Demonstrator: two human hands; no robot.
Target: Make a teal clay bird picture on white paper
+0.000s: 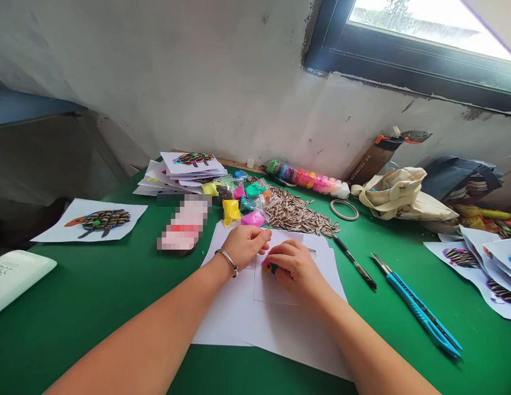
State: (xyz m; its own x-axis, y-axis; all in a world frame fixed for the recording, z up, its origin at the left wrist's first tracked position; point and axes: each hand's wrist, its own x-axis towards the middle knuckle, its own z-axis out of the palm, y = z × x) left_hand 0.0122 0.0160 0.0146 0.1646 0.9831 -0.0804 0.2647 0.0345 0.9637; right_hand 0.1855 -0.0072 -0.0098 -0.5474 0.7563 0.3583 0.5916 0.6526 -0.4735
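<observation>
My left hand (245, 247) rests on a stack of white paper (226, 323), its fingers curled towards my right hand and holding nothing I can see. My right hand (296, 269) pinches a small piece of orange and blue modelling clay (269, 267) just above a smaller white sheet (275, 293). The fingers hide most of the clay. A metal bangle (227, 261) circles my left wrist.
Past my hands lie a heap of striped sunflower seeds (290, 211) and bagged coloured clay (232, 213). A black pen (355, 262) and a blue utility knife (420, 310) lie to the right. Seed-decorated paper crafts (88, 221) sit at left, with more (481, 271) at right.
</observation>
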